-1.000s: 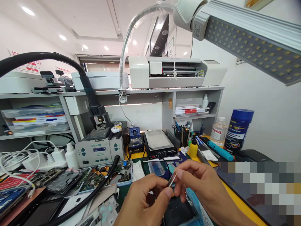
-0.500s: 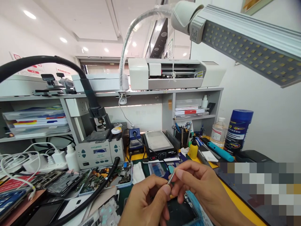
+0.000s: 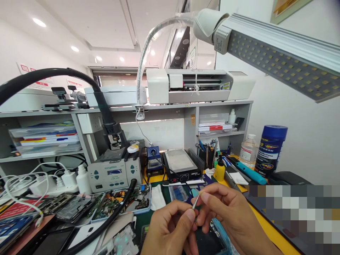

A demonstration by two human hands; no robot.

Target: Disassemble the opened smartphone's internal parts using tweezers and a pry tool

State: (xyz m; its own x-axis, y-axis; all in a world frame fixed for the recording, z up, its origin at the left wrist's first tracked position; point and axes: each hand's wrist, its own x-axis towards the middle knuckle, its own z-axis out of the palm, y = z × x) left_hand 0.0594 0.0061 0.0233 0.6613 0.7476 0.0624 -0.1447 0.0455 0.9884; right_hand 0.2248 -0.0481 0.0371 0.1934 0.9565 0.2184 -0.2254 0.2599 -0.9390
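Observation:
Low in the centre of the head view, my two hands meet over the green work mat (image 3: 162,216). My right hand (image 3: 228,216) pinches a thin metal tool, probably tweezers (image 3: 196,202), between thumb and forefinger, tilted up to the right. My left hand (image 3: 171,230) is closed, its thumb and fingertip pressed against the lower end of that tool. A dark phone body (image 3: 209,244) lies just under the hands, mostly hidden by them.
A grey soldering station (image 3: 113,173) and a black hose (image 3: 111,216) stand at the left, beside a tray of circuit boards (image 3: 124,203). A hot plate (image 3: 182,164), yellow bottle (image 3: 219,169), blue can (image 3: 271,150) and a lamp (image 3: 278,53) overhead surround the area.
Both hands stay pinched on the thin tool; they have shifted slightly right and lower in view as the camera tilted up a little.

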